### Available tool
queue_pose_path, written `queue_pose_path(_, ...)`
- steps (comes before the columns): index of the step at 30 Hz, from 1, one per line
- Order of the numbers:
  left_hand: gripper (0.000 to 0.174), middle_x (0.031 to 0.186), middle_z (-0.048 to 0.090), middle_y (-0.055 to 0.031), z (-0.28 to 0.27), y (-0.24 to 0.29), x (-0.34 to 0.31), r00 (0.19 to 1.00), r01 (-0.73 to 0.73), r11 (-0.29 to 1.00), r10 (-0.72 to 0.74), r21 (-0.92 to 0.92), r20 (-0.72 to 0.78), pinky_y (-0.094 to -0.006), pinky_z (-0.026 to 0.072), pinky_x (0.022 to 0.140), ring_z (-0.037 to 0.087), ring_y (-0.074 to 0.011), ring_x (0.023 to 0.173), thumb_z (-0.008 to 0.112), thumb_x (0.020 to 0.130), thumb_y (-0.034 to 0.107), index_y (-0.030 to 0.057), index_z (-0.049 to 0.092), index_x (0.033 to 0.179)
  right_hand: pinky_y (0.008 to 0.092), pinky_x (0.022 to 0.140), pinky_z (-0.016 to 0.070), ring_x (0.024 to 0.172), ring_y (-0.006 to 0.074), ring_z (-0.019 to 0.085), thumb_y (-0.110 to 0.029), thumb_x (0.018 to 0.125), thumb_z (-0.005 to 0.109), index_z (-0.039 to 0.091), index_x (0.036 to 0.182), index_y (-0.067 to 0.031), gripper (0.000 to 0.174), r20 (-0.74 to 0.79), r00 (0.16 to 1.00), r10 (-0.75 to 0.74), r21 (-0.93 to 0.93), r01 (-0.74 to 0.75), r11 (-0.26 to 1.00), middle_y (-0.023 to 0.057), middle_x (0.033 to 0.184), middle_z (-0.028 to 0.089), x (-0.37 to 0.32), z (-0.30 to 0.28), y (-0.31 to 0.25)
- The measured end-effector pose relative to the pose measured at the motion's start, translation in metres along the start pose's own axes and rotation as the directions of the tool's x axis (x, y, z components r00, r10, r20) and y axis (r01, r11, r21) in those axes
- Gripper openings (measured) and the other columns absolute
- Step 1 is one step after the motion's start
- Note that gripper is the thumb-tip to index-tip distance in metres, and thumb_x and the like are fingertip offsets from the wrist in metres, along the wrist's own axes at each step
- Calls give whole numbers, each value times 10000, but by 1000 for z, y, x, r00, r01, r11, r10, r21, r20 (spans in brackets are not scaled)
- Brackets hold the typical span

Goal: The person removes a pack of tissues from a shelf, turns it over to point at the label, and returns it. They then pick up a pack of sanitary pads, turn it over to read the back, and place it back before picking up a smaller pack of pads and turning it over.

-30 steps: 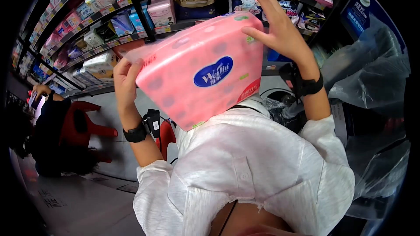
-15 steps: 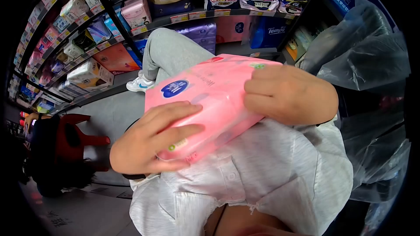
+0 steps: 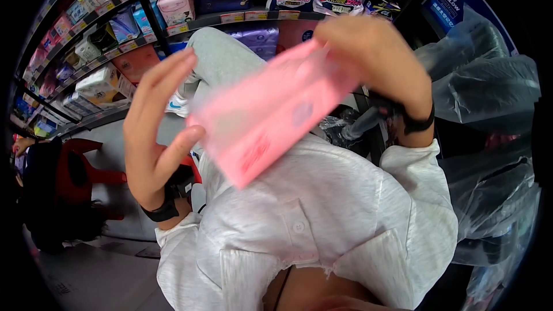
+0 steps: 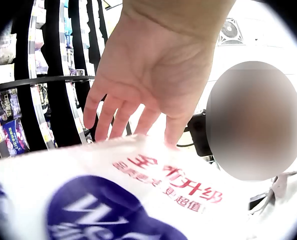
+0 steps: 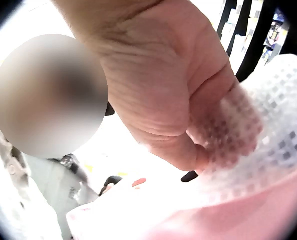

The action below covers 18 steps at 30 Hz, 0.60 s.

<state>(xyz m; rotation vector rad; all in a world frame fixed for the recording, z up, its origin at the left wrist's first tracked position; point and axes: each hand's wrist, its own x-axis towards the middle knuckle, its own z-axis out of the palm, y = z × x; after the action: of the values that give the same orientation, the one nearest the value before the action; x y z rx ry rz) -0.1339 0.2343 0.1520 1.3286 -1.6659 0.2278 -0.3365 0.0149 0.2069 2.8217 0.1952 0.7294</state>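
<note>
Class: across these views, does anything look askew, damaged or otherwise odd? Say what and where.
The pink tissue pack slants steeply in front of the person's chest, blurred. Only the right hand grips it, at the upper end; the left hand is open beside the lower end. No tear or spill shows.

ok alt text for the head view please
A right hand grips one end of a blurred pink pack above a white shirt, while the open left hand is at its other end. Stocked shelves stand behind.
</note>
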Motion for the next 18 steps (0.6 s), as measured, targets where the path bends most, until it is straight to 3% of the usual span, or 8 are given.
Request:
queue_pose_path(4, 606, 1201, 507, -192, -8, -1, -4, 997, 81, 996, -81, -24, -6, -367, 348, 948, 483, -316, 1122, 626, 716, 326, -41, 498, 1181, 372, 617, 428, 756, 318, 561, -6, 657, 532, 539, 842, -45, 189, -21, 987, 161, -148, -162, 976, 129, 818, 574, 20, -11, 63)
queue_pose_path(6, 586, 1196, 511, -186, -11, 2, -5, 996, 85, 996, -85, -26, -1, -363, 349, 946, 488, -311, 1116, 636, 704, 294, -34, 508, 1172, 342, 823, 438, 965, 306, 547, -46, 729, 517, 604, 880, -3, 180, 75, 958, 275, -185, -258, 948, 189, 1008, 571, 22, -14, 97)
queue_pose_path(7, 573, 1193, 513, -182, -14, 2, -4, 995, 89, 996, -89, -18, 35, -358, 353, 943, 491, -305, 1112, 638, 701, 279, -30, 514, 1167, 342, 823, 438, 965, 306, 547, -46, 729, 517, 604, 880, -3, 180, 86, 960, 268, -184, -248, 951, 189, 1008, 571, 23, -13, 113)
queue_pose_path(9, 540, 1175, 526, -170, -15, -1, -5, 995, 82, 997, -81, -13, 64, -343, 369, 923, 508, -290, 1088, 646, 694, 237, -24, 525, 1152, 370, 664, 459, 758, 320, 570, 18, 605, 536, 561, 771, 5, 168, -263, 942, 207, -84, -236, 968, 168, 756, 579, 26, -10, 129)
queue_pose_path(10, 540, 1175, 526, -170, -16, -2, -5, 994, 91, 996, -90, -15, 57, -343, 369, 923, 508, -290, 1088, 646, 694, 237, -24, 525, 1152, 367, 636, 455, 740, 318, 576, 21, 614, 526, 553, 738, 6, 127, -159, 929, 333, -155, -357, 921, 170, 717, 574, 30, -18, 129)
queue_pose_path(13, 540, 1141, 550, -165, -17, -10, -8, 988, 96, 995, -94, -9, 120, -333, 380, 908, 530, -282, 1058, 651, 698, 240, -25, 524, 1151, 363, 627, 453, 702, 329, 573, 33, 593, 516, 551, 695, 8, 110, -129, 924, 361, -226, -381, 896, 161, 637, 557, 21, -17, 152)
queue_pose_path(15, 514, 1099, 576, -163, -14, -18, -8, 974, 126, 985, -101, -120, 201, -326, 389, 896, 551, -273, 1027, 647, 721, 225, -21, 523, 1155, 339, 746, 459, 870, 302, 584, -16, 654, 589, 581, 938, -10, 284, -17, 884, 467, -406, -433, 805, 184, 856, 601, -3, 1, 191)
queue_pose_path(18, 478, 1067, 595, -159, -3, -43, -5, 951, 214, 944, -142, -252, 275, -323, 397, 886, 562, -258, 1006, 640, 743, 201, -15, 527, 1154, 374, 627, 424, 738, 319, 557, 6, 641, 512, 549, 785, -29, 152, -28, 964, 266, -311, -261, 914, 159, 768, 570, -42, 54, 258)
